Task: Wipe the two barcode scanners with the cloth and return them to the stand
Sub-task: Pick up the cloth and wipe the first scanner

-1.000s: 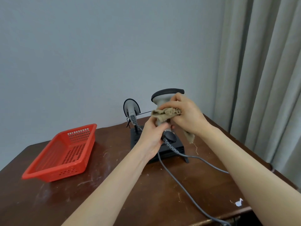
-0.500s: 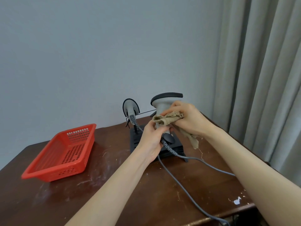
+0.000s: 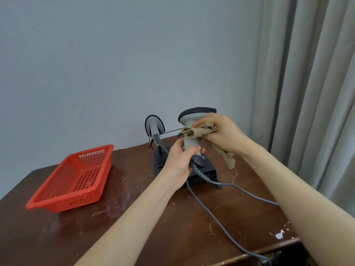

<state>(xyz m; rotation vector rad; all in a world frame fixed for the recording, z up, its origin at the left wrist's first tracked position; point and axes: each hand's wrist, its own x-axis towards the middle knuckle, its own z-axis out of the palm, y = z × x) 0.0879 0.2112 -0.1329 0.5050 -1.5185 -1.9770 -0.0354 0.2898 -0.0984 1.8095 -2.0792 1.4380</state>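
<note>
**Scanner held upright over the stand, cloth at its neck**

The dark brown wooden counter (image 3: pixel 134 227) is scuffed and streaked with pale scratches, and near its front right edge a patch of finish has chipped away to white. Two smooth grey round cables (image 3: pixel 217 217) trail across it towards the near edge. At the left sits a red rectangular plastic basket (image 3: pixel 76 175) with slotted walls and floor.

Further back stands the black slotted stand (image 3: pixel 159 164), its thin wire arm reaching sideways. Above it is the grey plastic barcode scanner with a black-rimmed oval head (image 3: pixel 192 120), held upright with a black boot at its foot where the ribbed cable sleeve begins. The tan, coarsely woven cloth with frayed edges (image 3: pixel 199 131) is bunched against its neck, and a loose tail hangs below the wrist. The second grey scanner with a black rim (image 3: pixel 154 125) rests on the stand's left side. A flat grey-blue wall and a grey pleated curtain (image 3: pixel 307 93) lie behind.

Compared with half a second ago, the cloth bunch sits slightly higher on the neck, closer under the head. The grip on the handle and the scanner on the stand look unchanged.

The left hand (image 3: pixel 179 164) has its fingers and thumb curled round the lower handle, just above the boot. The right hand (image 3: pixel 222 135) pinches the bunched cloth and presses it against the scanner's neck, fingers curled over the fabric.
</note>
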